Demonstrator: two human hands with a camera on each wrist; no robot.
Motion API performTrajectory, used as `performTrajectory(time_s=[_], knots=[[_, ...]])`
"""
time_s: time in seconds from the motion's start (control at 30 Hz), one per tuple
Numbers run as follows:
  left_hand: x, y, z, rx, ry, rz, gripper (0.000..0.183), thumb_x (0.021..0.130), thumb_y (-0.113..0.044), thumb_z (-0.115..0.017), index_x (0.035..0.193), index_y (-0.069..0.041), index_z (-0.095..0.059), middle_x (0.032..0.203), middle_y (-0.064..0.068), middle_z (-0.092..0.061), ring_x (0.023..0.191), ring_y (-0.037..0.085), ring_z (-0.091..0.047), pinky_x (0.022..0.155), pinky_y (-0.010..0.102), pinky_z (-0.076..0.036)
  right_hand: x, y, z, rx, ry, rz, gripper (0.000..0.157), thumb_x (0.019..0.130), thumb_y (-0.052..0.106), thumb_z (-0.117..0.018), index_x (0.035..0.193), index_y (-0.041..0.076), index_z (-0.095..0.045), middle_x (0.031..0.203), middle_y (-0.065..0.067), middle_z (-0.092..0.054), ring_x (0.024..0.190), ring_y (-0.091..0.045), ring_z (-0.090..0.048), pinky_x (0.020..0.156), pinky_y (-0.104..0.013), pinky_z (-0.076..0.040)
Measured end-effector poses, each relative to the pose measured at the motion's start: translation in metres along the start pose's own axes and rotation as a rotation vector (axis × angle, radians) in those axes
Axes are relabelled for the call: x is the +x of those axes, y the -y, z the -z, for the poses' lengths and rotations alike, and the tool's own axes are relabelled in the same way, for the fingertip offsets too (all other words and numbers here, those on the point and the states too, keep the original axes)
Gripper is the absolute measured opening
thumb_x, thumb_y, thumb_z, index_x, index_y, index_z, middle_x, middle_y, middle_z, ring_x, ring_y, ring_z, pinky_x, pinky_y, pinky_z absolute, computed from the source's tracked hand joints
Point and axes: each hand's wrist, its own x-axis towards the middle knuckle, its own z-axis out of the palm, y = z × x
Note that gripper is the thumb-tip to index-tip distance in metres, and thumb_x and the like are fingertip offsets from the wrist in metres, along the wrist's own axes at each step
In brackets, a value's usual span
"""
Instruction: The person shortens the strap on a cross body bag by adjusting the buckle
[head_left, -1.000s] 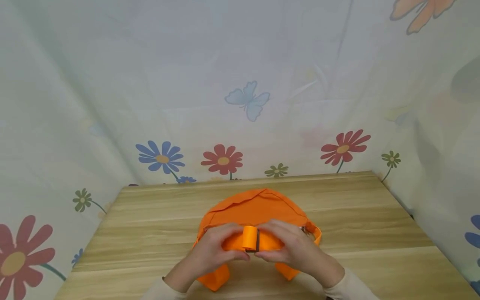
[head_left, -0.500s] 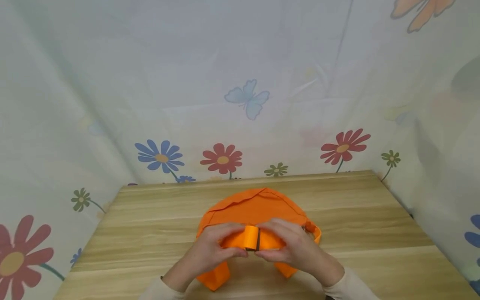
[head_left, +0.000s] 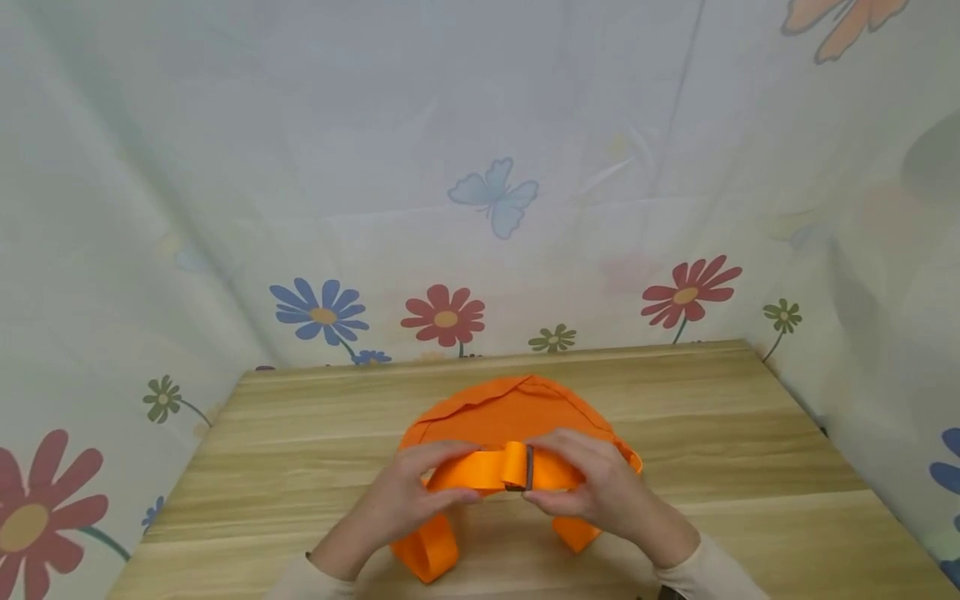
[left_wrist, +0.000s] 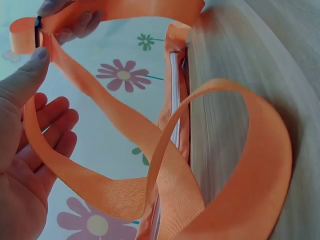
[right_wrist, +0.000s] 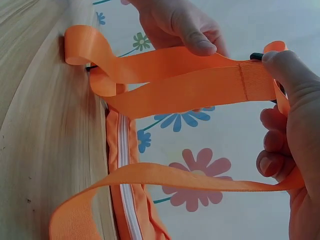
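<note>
An orange bag [head_left: 510, 412] lies on the wooden table, its webbing strap [head_left: 471, 471] raised in front of it between both hands. Near the strap's middle sits a dark slide buckle [head_left: 529, 467], with a small loop of webbing folded at its left side. My left hand [head_left: 412, 492] holds the strap to the left of the buckle, thumb below and fingers above. At the buckle's right side, my right hand [head_left: 607, 483] grips, its thumb [right_wrist: 280, 65] on the buckle's edge in the right wrist view. More strap hangs in a wide loop [left_wrist: 270, 160] in the left wrist view.
The bag's white zipper [right_wrist: 122, 145] runs along its edge. Strap ends droop toward the table's near side, one forming a loop [head_left: 435, 550] at left. A floral curtain [head_left: 375, 167] stands behind the wooden table [head_left: 315, 433] and along its sides.
Both hands have risen slightly. The buckle has shifted a little up and right, while my left hand has drawn left, so more strap shows between the hands.
</note>
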Motion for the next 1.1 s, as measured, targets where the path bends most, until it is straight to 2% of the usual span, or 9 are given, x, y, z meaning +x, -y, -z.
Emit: performTrajectory(time_s=[0.17, 0.3, 0.43, 0.53, 0.67, 0.83, 1.1], knots=[[-0.004, 0.004, 0.006, 0.050, 0.008, 0.018, 0.048, 0.092, -0.046, -0.083, 0.132, -0.022, -0.075, 0.128, -0.009, -0.077, 0.114, 0.016, -0.072, 0.104, 0.042, -0.061, -0.001, -0.001, 0.003, 0.016, 0.002, -0.005, 0.045, 0.094, 0.029, -0.087, 0.127, 0.005, -0.070, 0.107, -0.004, -0.075, 0.085, -0.012, -0.066, 0.075, -0.015, -0.057], [-0.006, 0.005, 0.009, 0.030, 0.032, 0.028, 0.045, 0.091, -0.044, -0.086, 0.131, -0.027, -0.073, 0.125, -0.015, -0.075, 0.109, 0.009, -0.069, 0.101, 0.035, -0.061, -0.001, -0.001, 0.004, 0.018, 0.015, -0.006, 0.044, 0.095, 0.030, -0.086, 0.128, 0.006, -0.069, 0.107, -0.003, -0.074, 0.086, -0.012, -0.066, 0.076, -0.015, -0.058], [-0.006, 0.006, 0.011, 0.015, 0.040, 0.002, 0.044, 0.091, -0.042, -0.086, 0.130, -0.027, -0.072, 0.123, -0.015, -0.075, 0.106, 0.007, -0.067, 0.098, 0.030, -0.060, -0.001, -0.001, 0.005, 0.025, 0.029, -0.014, 0.045, 0.093, 0.026, -0.088, 0.129, 0.007, -0.068, 0.107, -0.002, -0.073, 0.085, -0.011, -0.065, 0.075, -0.014, -0.057], [-0.007, 0.007, 0.012, 0.020, 0.034, -0.019, 0.044, 0.092, -0.041, -0.085, 0.131, -0.026, -0.072, 0.123, -0.013, -0.075, 0.106, 0.009, -0.067, 0.098, 0.031, -0.060, -0.001, -0.001, 0.005, 0.027, 0.039, -0.021, 0.046, 0.092, 0.024, -0.089, 0.129, 0.007, -0.068, 0.107, -0.002, -0.072, 0.085, -0.010, -0.065, 0.075, -0.014, -0.057], [-0.009, 0.009, 0.014, 0.029, 0.045, 0.008, 0.045, 0.092, -0.046, -0.083, 0.132, -0.029, -0.072, 0.124, -0.017, -0.074, 0.107, 0.007, -0.066, 0.099, 0.031, -0.059, -0.002, -0.001, 0.005, 0.029, 0.045, -0.032, 0.045, 0.093, 0.027, -0.088, 0.129, 0.007, -0.068, 0.108, -0.002, -0.072, 0.087, -0.011, -0.066, 0.076, -0.015, -0.058], [-0.011, 0.013, 0.016, 0.056, 0.049, 0.012, 0.045, 0.092, -0.045, -0.084, 0.132, -0.027, -0.072, 0.125, -0.014, -0.074, 0.108, 0.009, -0.067, 0.100, 0.034, -0.060, -0.002, -0.003, 0.006, 0.021, 0.038, -0.030, 0.043, 0.096, 0.034, -0.084, 0.127, 0.007, -0.069, 0.105, -0.001, -0.071, 0.085, -0.010, -0.065, 0.076, -0.014, -0.058], [-0.014, 0.017, 0.021, 0.076, 0.096, 0.062, 0.046, 0.093, -0.050, -0.082, 0.133, -0.028, -0.071, 0.126, -0.015, -0.073, 0.110, 0.009, -0.067, 0.104, 0.037, -0.060, -0.001, -0.004, 0.008, 0.023, 0.023, -0.013, 0.043, 0.095, 0.032, -0.085, 0.126, 0.007, -0.069, 0.106, -0.001, -0.071, 0.085, -0.010, -0.064, 0.075, -0.014, -0.057]])
